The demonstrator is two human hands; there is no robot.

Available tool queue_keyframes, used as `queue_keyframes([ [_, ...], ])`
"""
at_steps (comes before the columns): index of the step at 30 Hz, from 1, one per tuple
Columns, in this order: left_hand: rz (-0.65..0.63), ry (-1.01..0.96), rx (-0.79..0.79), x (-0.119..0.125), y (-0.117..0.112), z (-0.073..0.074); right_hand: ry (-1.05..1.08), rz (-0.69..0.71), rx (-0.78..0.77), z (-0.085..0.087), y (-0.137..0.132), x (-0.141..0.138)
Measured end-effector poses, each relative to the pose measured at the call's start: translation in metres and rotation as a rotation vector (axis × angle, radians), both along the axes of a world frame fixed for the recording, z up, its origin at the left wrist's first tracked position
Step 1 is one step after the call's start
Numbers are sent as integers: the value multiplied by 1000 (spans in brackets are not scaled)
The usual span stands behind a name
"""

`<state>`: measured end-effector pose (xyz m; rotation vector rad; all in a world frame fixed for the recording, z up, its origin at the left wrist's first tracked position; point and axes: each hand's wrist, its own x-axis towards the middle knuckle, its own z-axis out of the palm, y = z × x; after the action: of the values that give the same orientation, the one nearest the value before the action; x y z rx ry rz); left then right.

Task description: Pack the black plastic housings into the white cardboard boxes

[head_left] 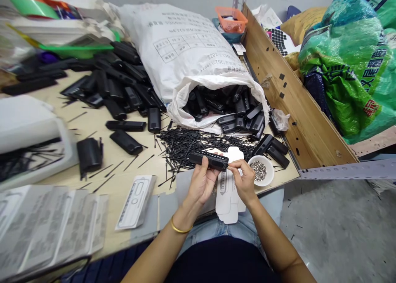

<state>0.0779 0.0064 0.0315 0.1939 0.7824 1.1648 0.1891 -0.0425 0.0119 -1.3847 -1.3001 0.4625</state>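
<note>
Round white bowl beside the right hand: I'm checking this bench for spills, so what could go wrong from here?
The right hand, at the end of a long black plastic case, might bump the round white bowl close beside it, scattering small silvery metal pieces. Black plastic cases at the open mouth of the white printed sack could slide onto the heap of thin black sticks.

The held case (214,161) is black, the bowl (270,171) white, the bracelet (176,229) gold. The sack (194,37) is white with a printed grid, the bag (346,64) green with dark and red lettering.
</note>
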Motion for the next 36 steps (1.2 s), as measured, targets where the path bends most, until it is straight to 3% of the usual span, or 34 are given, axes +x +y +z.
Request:
queue_keyframes([
  [4, -44, 148, 108, -24, -6, 11, -28, 36, 41, -5, -4, 0],
  [7, -45, 430, 402, -54, -17, 10, -131, 6, 12, -3, -6, 21],
  [10, -203, 855, 562, -68, -17, -12, -310, -23, -118, 1, -2, 51],
  [12, -232, 1040, 532, -65, -4, -30, -503, 140, -237, 1, 6, 65],
  [15, -178, 1169, 496, -54, 28, -51, -735, 352, -440, -4, 25, 69],
  [18, -265, 1333, 524, -45, 51, -59, -766, 401, -654, -11, 48, 64],
  [21, -170, 1469, 703, -40, 52, -58, -747, 398, -750, -14, 68, 62],
  [24, -180, 1362, 816, -36, 35, -47, -672, 376, -774, -7, 80, 65],
  [26, -290, 1156, 747, -32, 22, -35, -549, 404, -743, 2, 82, 67],
  [30, -734, 458, 359, -25, -1, -13, -217, 541, -427, 23, 81, 76],
  [32, -860, 138, 174, -23, -8, -8, -6, 695, -336, 28, 80, 80],
  [34, -815, 4, 87, -20, -12, -4, 228, 811, -313, 28, 79, 80],
  [36, -721, 8, 109, -18, -13, -2, 377, 743, -281, 24, 76, 74],
])
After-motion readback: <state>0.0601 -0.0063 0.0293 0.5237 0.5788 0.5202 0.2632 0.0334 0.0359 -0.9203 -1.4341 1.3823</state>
